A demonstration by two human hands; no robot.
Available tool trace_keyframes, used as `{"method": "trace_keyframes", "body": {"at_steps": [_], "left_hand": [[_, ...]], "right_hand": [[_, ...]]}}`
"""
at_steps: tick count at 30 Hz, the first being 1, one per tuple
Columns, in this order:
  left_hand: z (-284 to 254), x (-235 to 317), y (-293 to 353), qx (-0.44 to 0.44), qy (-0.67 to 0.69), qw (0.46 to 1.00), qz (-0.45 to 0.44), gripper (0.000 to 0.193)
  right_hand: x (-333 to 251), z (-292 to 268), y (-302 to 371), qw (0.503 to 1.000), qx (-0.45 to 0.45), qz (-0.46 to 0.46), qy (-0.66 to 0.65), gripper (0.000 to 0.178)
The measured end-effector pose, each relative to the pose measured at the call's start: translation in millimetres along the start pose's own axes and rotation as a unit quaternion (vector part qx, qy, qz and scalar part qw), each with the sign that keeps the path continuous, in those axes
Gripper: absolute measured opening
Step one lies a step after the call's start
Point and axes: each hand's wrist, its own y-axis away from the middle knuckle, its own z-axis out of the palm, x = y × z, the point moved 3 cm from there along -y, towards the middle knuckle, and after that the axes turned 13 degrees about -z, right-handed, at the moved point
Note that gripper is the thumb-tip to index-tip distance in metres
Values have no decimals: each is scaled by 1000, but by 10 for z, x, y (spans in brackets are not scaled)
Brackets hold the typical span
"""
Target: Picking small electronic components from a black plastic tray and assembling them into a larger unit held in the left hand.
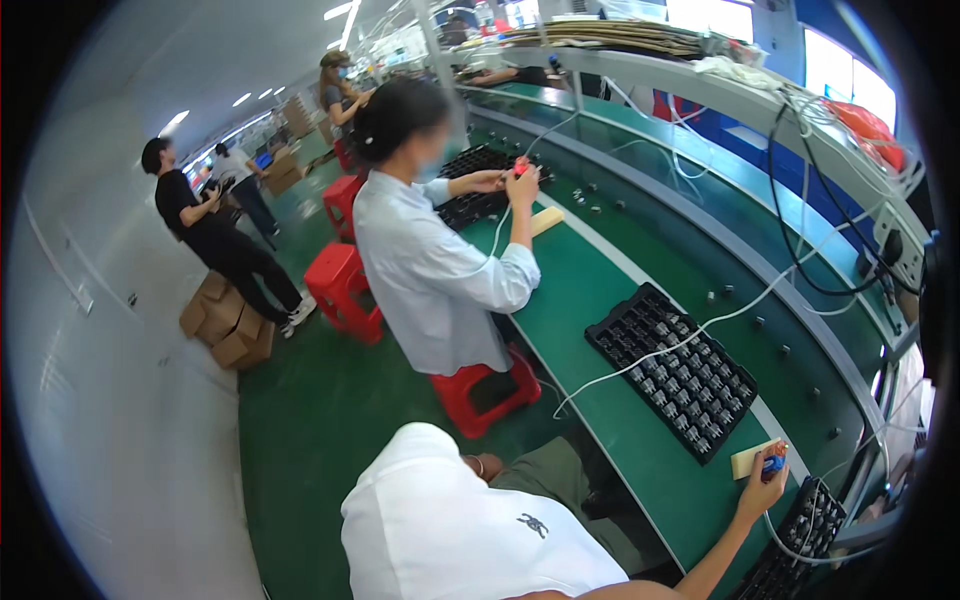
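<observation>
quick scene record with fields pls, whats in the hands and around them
place: long green bench on a factory line
right hand: closed around a small blue and orange tool, held at a pale wooden block
left hand: not in view
near the hand: black parts tray with small parts in its cells; a second black tray at the bench end
cable: white cable runs across the first tray
others: standing co-worker in a pale shirt, both hands at a tool further up the bench
seating: red stool
</observation>
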Motion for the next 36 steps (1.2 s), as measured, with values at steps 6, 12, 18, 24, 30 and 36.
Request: {"method": "trace_keyframes", "body": {"at_steps": [6,12,18,24,30,36], "left_hand": [[-1091,-288,-51,152,746,599,-249,19],[-2444,57,1054,435,520,730,-88,26],[-2849,490,1921,348,577,735,70,25],[-3320,726,2226,357,525,761,132,20],[-3705,1123,2097,414,455,764,197,21],[-3990,1296,1807,587,304,722,203,24]], "right_hand": [[-132,49,-11,999,22,-45,10,27],[-236,41,0,999,28,-14,9,27],[-256,174,151,997,54,-33,38,27],[-315,236,211,999,4,36,31,31],[-278,166,230,999,6,15,43,32],[-229,271,232,999,41,23,4,29]]}}
